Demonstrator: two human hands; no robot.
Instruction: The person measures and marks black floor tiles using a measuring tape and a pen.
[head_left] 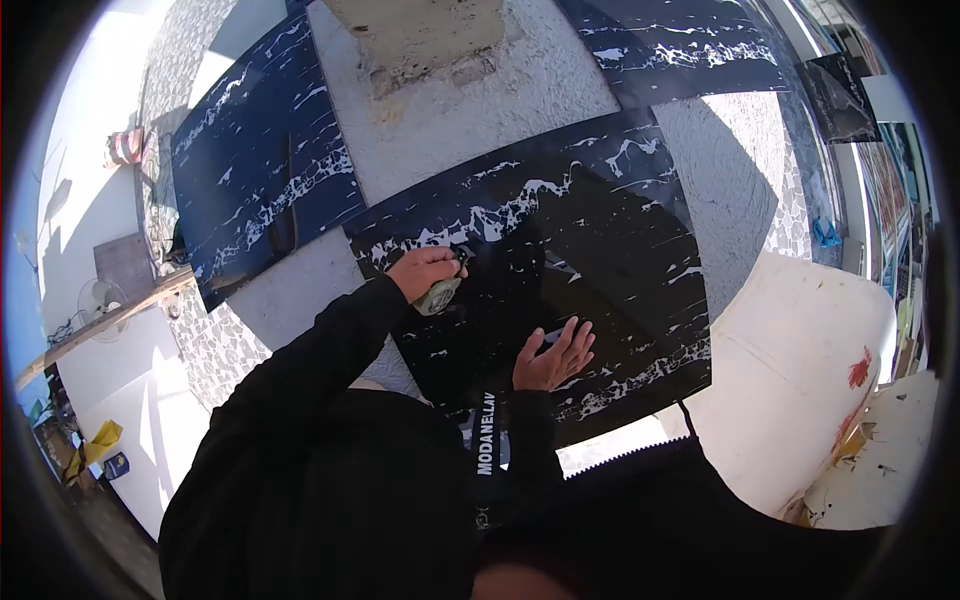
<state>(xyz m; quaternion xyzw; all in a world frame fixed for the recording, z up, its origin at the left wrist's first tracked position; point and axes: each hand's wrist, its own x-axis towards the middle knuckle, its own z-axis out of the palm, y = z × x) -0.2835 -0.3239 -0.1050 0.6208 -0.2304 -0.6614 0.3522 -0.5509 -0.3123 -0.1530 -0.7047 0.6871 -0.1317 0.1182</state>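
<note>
A glossy black slab with white veins [640,260] lies in front of me. Over its left part, my left hand [425,272] is closed around a small rounded olive-green object with a black end [438,297]. Fingers cover much of that object, and I cannot tell its exact kind. My right hand [556,358] is open near the slab's front edge, palm down with fingers spread and nothing in it. Its reflection shows in the polished surface close by.
Another dark veined slab [265,150] lies at the left, and a third [680,45] at the far right. Rough pale flooring [470,125] shows between them. A curved white panel [800,350] stands at the right. A fan [103,305] and yellow cloth [95,445] are at the left.
</note>
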